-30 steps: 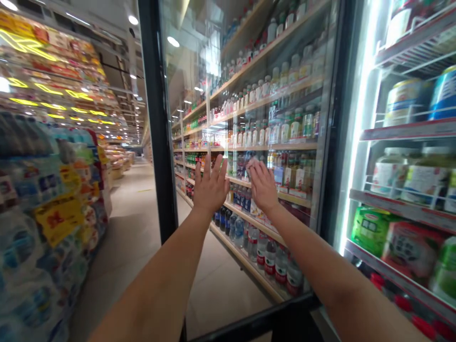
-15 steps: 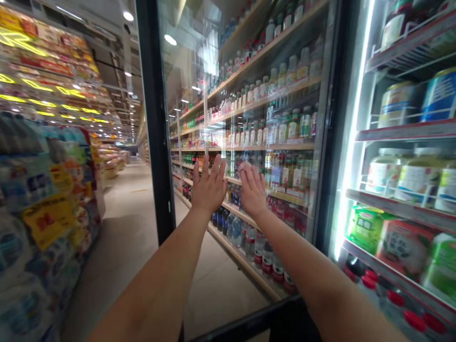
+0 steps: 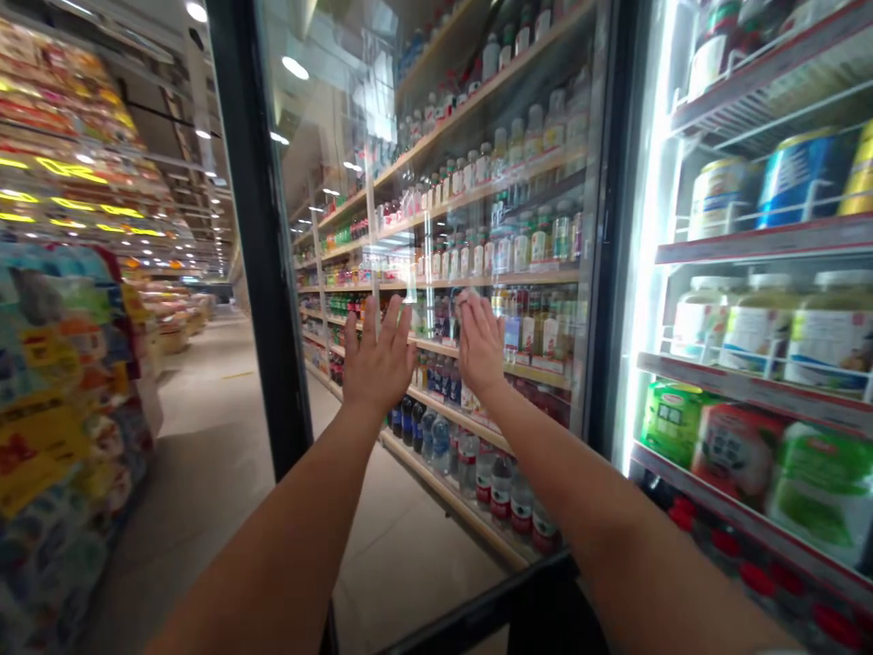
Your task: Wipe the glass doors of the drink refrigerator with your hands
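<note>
An open cooler door is in front of me, its clear glass pane (image 3: 327, 118) set in a black frame (image 3: 249, 227). My left hand (image 3: 378, 359) lies flat against the pane, or very close to it, fingers spread and pointing up. To its right, my right hand (image 3: 483, 346) is also at the glass, its fingers close together and bent slightly forward. A small pale, greyish patch shows at the right fingertips; I cannot make out what it is. Shelves of bottles (image 3: 501, 487) are visible through the pane behind both hands.
On the right is the lit cooler, with cans (image 3: 795, 177), white-capped jars (image 3: 757, 318) and green and red packs (image 3: 740, 450) on wire shelves. Stacked goods (image 3: 47, 391) stand along the left of the aisle floor (image 3: 205, 418). The door's bottom rail (image 3: 477, 605) crosses below my arms.
The view has turned a little to the right, so the door and the goods sit further left. My right hand has shifted slightly up and away from the left one.
</note>
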`<state>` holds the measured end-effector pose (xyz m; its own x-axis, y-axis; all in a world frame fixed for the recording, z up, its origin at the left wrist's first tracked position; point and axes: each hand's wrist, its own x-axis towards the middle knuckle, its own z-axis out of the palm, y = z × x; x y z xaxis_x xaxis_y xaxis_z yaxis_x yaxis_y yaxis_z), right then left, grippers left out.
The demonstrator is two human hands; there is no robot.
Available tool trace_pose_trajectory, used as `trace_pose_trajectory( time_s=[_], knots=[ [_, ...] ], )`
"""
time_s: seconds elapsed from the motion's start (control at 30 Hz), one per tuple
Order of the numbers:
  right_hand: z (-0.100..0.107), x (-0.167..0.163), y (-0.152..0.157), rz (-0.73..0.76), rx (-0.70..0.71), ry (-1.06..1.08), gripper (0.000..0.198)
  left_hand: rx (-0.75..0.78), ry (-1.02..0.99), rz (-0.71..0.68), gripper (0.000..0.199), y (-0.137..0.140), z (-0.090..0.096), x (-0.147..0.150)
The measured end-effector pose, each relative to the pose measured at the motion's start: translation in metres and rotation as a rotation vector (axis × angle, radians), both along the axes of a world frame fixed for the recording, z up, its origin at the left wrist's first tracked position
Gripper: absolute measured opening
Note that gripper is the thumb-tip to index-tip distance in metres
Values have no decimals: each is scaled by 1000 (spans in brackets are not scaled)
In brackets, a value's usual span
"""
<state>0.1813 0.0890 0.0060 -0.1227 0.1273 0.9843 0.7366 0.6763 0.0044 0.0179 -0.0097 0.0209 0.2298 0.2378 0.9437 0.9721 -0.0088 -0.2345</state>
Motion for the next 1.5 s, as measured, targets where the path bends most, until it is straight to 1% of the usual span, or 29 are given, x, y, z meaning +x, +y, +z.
trace_pose_trajectory(
  time_s=[0.03,0.07,0.17,0.2,0.3,0.33,0.43,0.47,0.5,0.57,0.63,0.7,0.73,0.8,0.83,0.93,0.97,1.0,1.03,1.1,1.13,1.17,1.27,1.3,1.33,1.37,1.43,1.47,1.5],
  knots=[
    [0,1,0,-14,-12,43,57,-2,2,-1,68,0,0,0],
    [1,1,0,-15,-3,22,57,-3,4,-1,68,1,0,-1],
    [4,2,-1,16,58,-220,54,-1,7,2,68,2,0,-1],
    [5,1,-1,5,41,-220,54,1,7,8,68,2,0,-2],
    [7,-2,-3,-65,-71,-17,55,6,14,28,67,3,0,-2],
    [6,-2,-3,-60,-72,-11,56,5,15,30,67,3,0,-2],
    [2,-1,0,49,59,-236,57,-3,9,28,67,2,0,-2],
    [1,0,3,77,88,-255,57,-6,6,29,67,1,0,-1],
    [1,1,6,86,89,-198,56,-8,4,32,67,1,0,-1],
    [4,2,14,60,26,82,55,-8,5,43,66,0,0,0],
    [12,1,19,42,-39,336,56,-6,10,52,65,0,0,0],
    [25,-2,20,64,-47,407,57,-2,15,52,65,0,-1,-1],
    [32,-4,18,80,-33,382,58,3,17,51,65,1,-1,-1],
    [45,-7,12,94,17,241,58,18,24,51,66,2,-1,-2],
    [52,-7,9,97,58,121,57,26,30,52,67,2,-2,-3],
    [68,-7,1,135,224,-359,56,43,46,65,68,2,-2,-4],
    [72,-6,-1,140,248,-440,55,46,51,72,68,1,-2,-3],
    [76,-5,-1,128,230,-423,55,47,55,80,68,1,-2,-3],
    [79,-5,-2,97,171,-310,56,47,60,88,68,0,-2,-3],
    [82,-6,-3,11,13,32,58,47,67,97,68,-2,-1,-2],
    [80,-7,-3,-11,-26,126,59,48,69,97,68,-3,-1,-1],
    [78,-7,-4,-5,-14,108,59,51,71,94,69,-3,-1,-1],
    [63,-3,0,95,183,-265,58,66,76,85,71,-5,-1,0],
    [57,-1,4,104,215,-281,57,69,76,82,71,-5,-1,0],
    [51,3,10,89,215,-187,56,71,74,79,71,-5,-1,0],
    [46,7,19,57,192,3,54,72,72,76,72,-5,-1,0],
    [37,17,39,-14,146,471,53,72,67,73,72,-5,-1,0],
    [34,22,49,-34,145,650,53,72,66,73,72,-6,-1,1],
    [31,26,59,-45,143,762,53,71,67,75,72,-6,-1,1]
  ],
)
